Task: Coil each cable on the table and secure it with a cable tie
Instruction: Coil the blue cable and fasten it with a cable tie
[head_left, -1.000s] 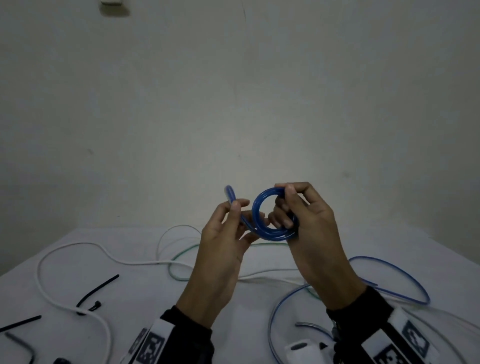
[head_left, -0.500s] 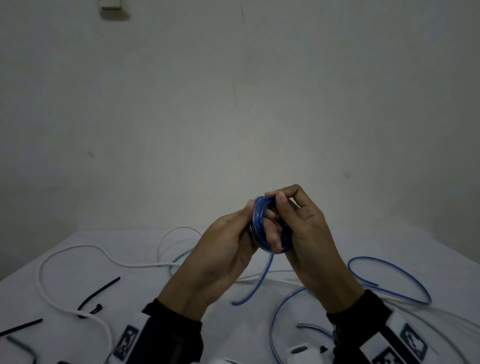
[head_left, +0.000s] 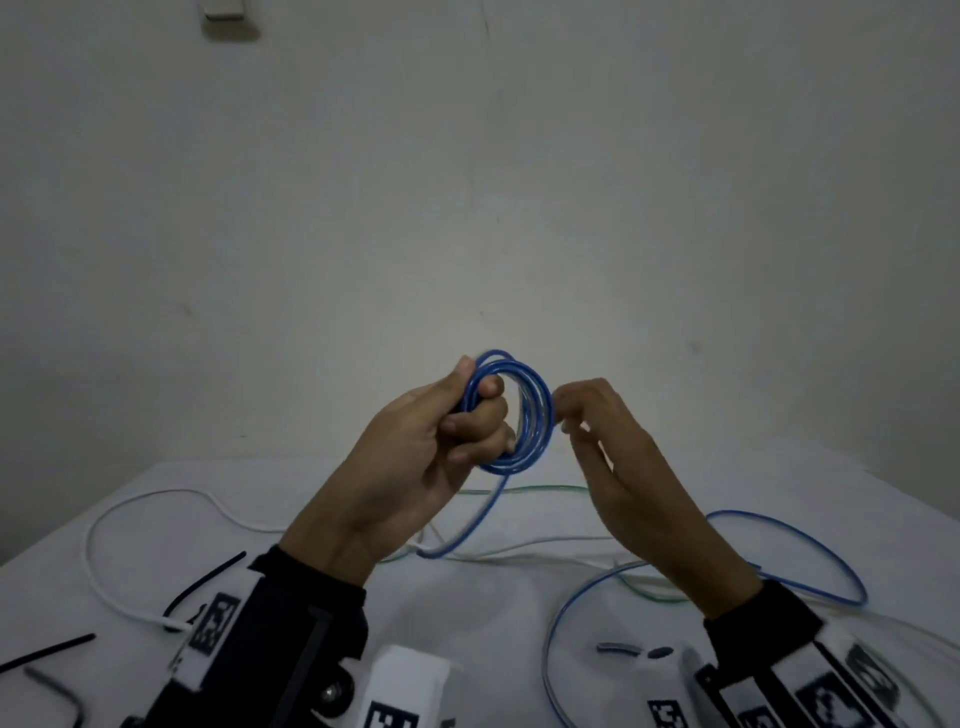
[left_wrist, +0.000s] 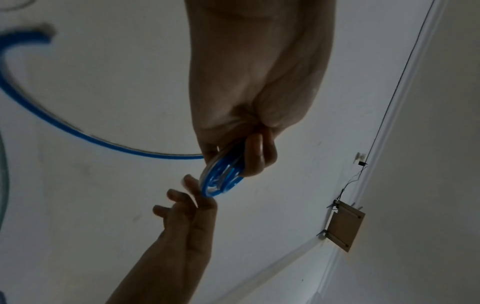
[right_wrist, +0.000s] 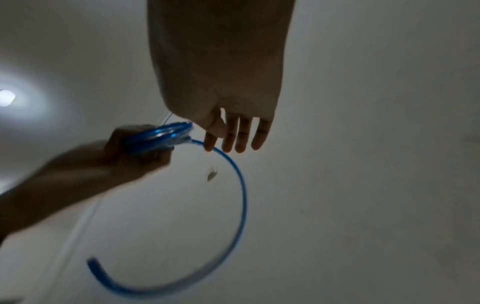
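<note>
A blue cable coil (head_left: 540, 415) of several turns is held up above the table. My left hand (head_left: 467, 421) grips it, fingers curled through the ring and thumb on its far side. A loose blue tail (head_left: 467, 530) hangs from the coil down to the table. My right hand (head_left: 576, 410) hovers just right of the coil with relaxed fingers and holds nothing. In the left wrist view the coil (left_wrist: 221, 179) sits at my fingertips. The right wrist view shows straight fingers (right_wrist: 233, 133) beside the coil (right_wrist: 158, 133) and the curved tail (right_wrist: 239, 185).
On the white table (head_left: 467, 634) lie a white cable (head_left: 104, 519) at the left, a green cable (head_left: 519, 489) behind my hands and another blue cable (head_left: 810, 551) at the right. Black cable ties (head_left: 208, 577) (head_left: 47, 649) lie at the front left.
My right hand has let go of the coil and drawn away to the right. The left hand now holds the coil alone and has turned it to face me.
</note>
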